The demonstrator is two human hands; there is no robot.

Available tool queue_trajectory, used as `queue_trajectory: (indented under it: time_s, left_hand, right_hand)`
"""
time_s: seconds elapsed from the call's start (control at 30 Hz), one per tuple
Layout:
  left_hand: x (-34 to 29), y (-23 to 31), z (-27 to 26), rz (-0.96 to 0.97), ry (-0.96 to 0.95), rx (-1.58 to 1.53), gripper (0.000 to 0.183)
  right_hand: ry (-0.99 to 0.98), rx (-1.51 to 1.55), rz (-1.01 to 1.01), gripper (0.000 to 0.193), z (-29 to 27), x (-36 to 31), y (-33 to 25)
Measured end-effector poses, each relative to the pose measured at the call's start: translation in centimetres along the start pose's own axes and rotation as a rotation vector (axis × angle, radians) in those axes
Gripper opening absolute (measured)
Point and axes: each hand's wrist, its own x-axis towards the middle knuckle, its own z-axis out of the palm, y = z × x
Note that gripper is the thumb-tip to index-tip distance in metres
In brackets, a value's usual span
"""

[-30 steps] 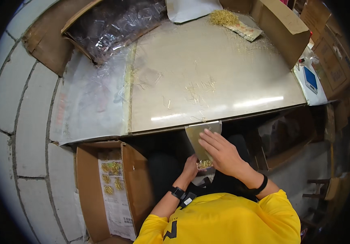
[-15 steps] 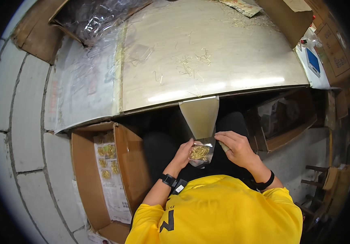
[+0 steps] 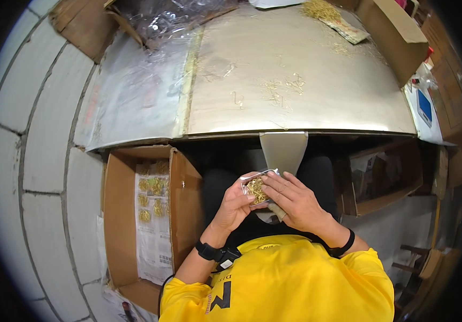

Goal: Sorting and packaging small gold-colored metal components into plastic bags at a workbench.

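A small clear plastic box [image 3: 255,187] full of gold-coloured wire hooks is in front of my lap. My left hand [image 3: 233,206] grips it from the left, thumb over its near edge. My right hand [image 3: 295,201] lies against its right side, fingers together over the rim; a beige covering shows on one of its digits. Just beyond my hands a pale tapering chute [image 3: 284,150] hangs from the table edge. Loose gold hooks [image 3: 276,91] lie scattered on the table [image 3: 231,115] above it.
On the left a cardboard carton [image 3: 121,225] holds several filled boxes [image 3: 150,187] of hooks. Another carton [image 3: 384,188] is under the table at right. A blue-topped device [image 3: 424,107] lies at the table's right corner. Clear plastic packaging [image 3: 172,21] is heaped at back left, a hook pile [image 3: 322,9] at the back.
My right hand has moved left from beside the chute onto the plastic box. The box is tilted and gripped farther around by my left hand. The whole view has shifted.
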Motion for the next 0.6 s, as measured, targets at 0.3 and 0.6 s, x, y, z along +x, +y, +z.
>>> queue_trajectory:
  time_s: [0.3,0.6]
  left_hand:
    - [-4.4,5.9,0.3,0.088,0.045,0.005,0.058]
    - [-11.1,10.4,-2.7,0.316,0.151,0.169,0.067]
  right_hand:
    - [0.343,0.29,0.033,0.037,-2.1,4.2,-0.7]
    - [0.086,0.317,0.038,0.032,1.2,5.1,-2.4]
